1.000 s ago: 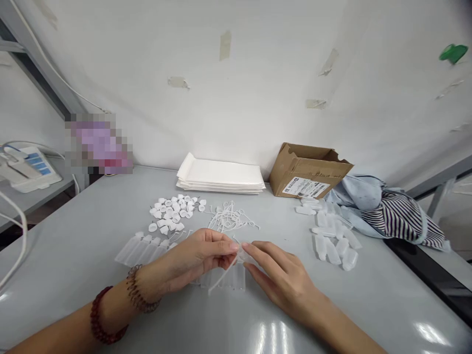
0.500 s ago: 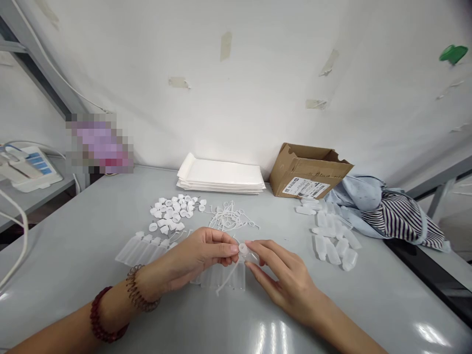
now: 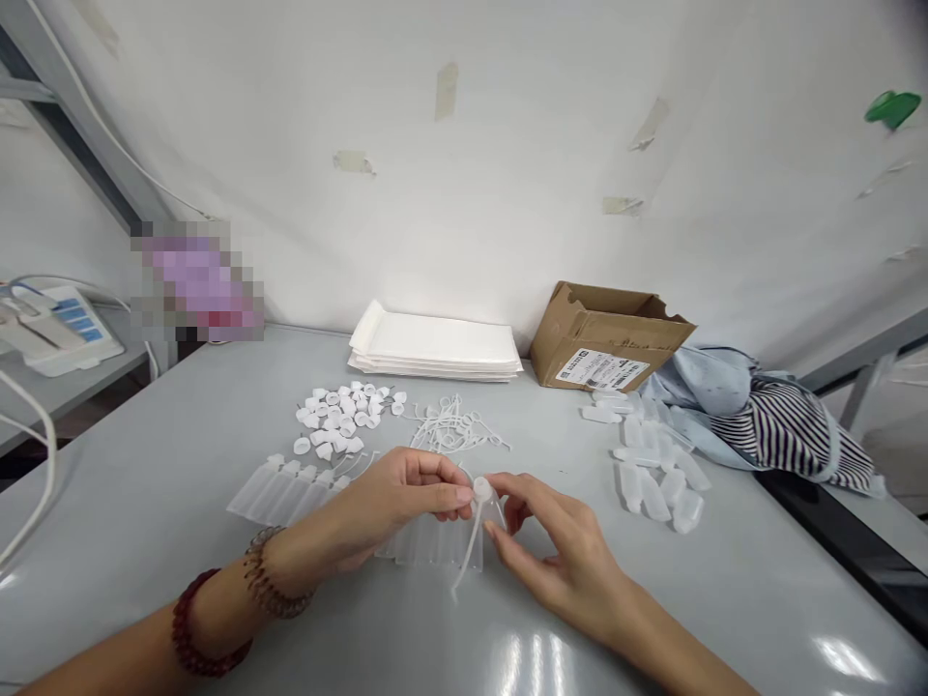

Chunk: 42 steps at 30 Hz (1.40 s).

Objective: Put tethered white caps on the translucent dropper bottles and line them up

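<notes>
Head view | clear bottle point(image 3: 495, 514) between both hands above the tabletop point(image 3: 652, 590), white strap point(image 3: 469, 556) hanging from its neck | left hand point(image 3: 406, 498): thumb and fingertips pinching the neck | right hand point(image 3: 569, 546): partly curled, gripping the bottle's side | bottle row point(image 3: 439, 548) close by | loose straps point(image 3: 455, 430), white caps point(image 3: 344, 418) beyond | cardboard box point(image 3: 580, 333) farther back, right

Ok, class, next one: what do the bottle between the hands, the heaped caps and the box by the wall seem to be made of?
Bottle: probably thin plastic, smooth and translucent, since light passes through its walls.
Caps: likely moulded plastic, white and opaque, with clean, uniform edges.
Box: almost certainly cardboard, matte brown, with creased folds and roughly cut upper edges.
</notes>
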Each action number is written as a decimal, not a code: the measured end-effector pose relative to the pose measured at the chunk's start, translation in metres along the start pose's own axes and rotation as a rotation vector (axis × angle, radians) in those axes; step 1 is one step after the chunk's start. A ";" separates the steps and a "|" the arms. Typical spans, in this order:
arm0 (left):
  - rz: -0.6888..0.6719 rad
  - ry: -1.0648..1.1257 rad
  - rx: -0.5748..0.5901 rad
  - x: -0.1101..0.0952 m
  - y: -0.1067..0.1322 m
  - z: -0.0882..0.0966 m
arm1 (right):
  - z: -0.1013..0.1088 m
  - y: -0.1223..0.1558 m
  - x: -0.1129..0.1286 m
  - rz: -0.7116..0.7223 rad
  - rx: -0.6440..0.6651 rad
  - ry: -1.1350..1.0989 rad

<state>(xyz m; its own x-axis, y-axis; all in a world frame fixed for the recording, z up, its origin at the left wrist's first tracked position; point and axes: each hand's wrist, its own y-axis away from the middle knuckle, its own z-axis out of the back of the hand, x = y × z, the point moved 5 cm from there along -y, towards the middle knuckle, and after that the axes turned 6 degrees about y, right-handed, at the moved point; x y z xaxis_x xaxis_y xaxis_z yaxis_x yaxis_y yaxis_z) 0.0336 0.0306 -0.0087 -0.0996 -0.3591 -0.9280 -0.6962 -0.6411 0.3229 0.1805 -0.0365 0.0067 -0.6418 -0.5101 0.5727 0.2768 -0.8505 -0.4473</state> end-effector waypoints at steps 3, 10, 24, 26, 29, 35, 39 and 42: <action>-0.029 -0.070 -0.041 -0.001 0.000 0.001 | 0.000 -0.001 -0.004 -0.165 0.042 -0.143; -0.317 -0.452 -0.208 -0.008 0.010 -0.001 | -0.006 -0.003 -0.013 -0.605 0.185 -0.656; -0.794 -0.873 -0.073 -0.012 0.021 -0.026 | -0.017 -0.003 -0.013 -0.620 0.239 -1.075; -0.821 -0.872 -0.092 -0.012 0.023 -0.027 | -0.017 -0.003 -0.014 -0.601 0.230 -1.070; -0.839 -0.877 -0.103 -0.013 0.024 -0.028 | -0.016 -0.004 -0.015 -0.573 0.233 -1.028; -0.843 -0.922 -0.113 -0.013 0.023 -0.029 | -0.011 -0.007 -0.015 -0.574 0.293 -0.888; -0.809 -0.934 -0.097 -0.010 0.022 -0.028 | -0.003 -0.008 -0.017 -0.587 0.237 -0.701; -0.790 -0.938 -0.093 -0.006 0.021 -0.028 | 0.005 -0.008 -0.021 -0.613 0.177 -0.586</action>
<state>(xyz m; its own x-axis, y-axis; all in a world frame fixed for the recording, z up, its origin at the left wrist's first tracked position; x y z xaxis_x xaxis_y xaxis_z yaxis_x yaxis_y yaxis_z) 0.0391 0.0005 0.0094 -0.1731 0.7515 -0.6366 -0.7477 -0.5210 -0.4117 0.1960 -0.0197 0.0014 -0.2553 0.1022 0.9614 0.1411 -0.9798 0.1416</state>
